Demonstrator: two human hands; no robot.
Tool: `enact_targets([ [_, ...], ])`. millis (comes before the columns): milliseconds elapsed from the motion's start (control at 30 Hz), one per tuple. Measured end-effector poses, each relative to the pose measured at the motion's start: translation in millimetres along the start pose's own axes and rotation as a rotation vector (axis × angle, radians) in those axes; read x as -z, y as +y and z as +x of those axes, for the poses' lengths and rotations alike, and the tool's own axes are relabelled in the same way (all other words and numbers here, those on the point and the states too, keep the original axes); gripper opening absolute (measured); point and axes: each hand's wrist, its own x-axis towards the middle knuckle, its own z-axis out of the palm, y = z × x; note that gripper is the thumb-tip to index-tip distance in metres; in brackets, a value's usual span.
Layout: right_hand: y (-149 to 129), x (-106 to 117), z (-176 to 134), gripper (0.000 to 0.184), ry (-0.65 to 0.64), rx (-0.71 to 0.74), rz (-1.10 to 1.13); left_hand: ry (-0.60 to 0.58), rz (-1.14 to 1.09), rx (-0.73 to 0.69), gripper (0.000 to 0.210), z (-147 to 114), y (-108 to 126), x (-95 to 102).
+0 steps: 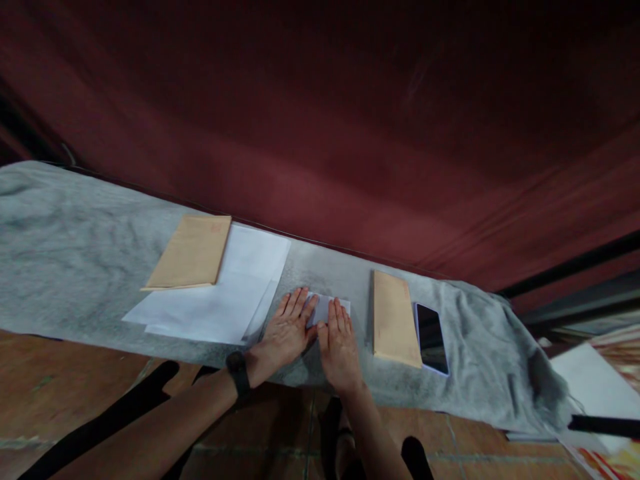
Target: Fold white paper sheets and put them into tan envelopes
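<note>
A small folded sheet of white paper (321, 308) lies on the grey cloth, between and partly under my two hands. My left hand (286, 330), with a dark watch on its wrist, rests flat with the fingers spread, its fingertips at the paper's left side. On the paper's right part lies my right hand (339, 343), palm down and fingers stretched out. Both hands press on the paper rather than grip it. The paper's lower edge is hidden by the hands.
Left of my hands, a stack of brown envelopes (193, 252) sits on loose white sheets (210, 313). To the right are more brown envelopes (395, 320) and a phone (432, 339). The grey cloth (90, 253) covers a narrow surface against a dark red wall (300, 133).
</note>
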Motion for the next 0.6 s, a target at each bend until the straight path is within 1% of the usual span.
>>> enact_targets([
  [67, -6, -3, 2, 0.055, -0.056, 0.028, 0.018, -0.026, 0.013, -0.008, 0.061, 0, -1, 0.2],
  [133, -7, -8, 2, 0.055, -0.072, 0.031, -0.003, -0.032, 0.018, -0.012, 0.059, 0, -3, 0.6],
  [333, 4, -17, -3, 0.055, -0.001, -0.021, -0.119, -0.019, 0.002, -0.005, 0.058, -2, -2, 4.2],
  [467, 12, -16, -5, 0.055, 0.043, -0.025, -0.153, 0.008, 0.011, 0.022, 0.066, -4, -2, 5.4],
  [600, 21, -14, -6, 0.053, 0.056, -0.02, -0.166, 0.018, 0.018, 0.04, 0.07, -7, -6, 4.4],
])
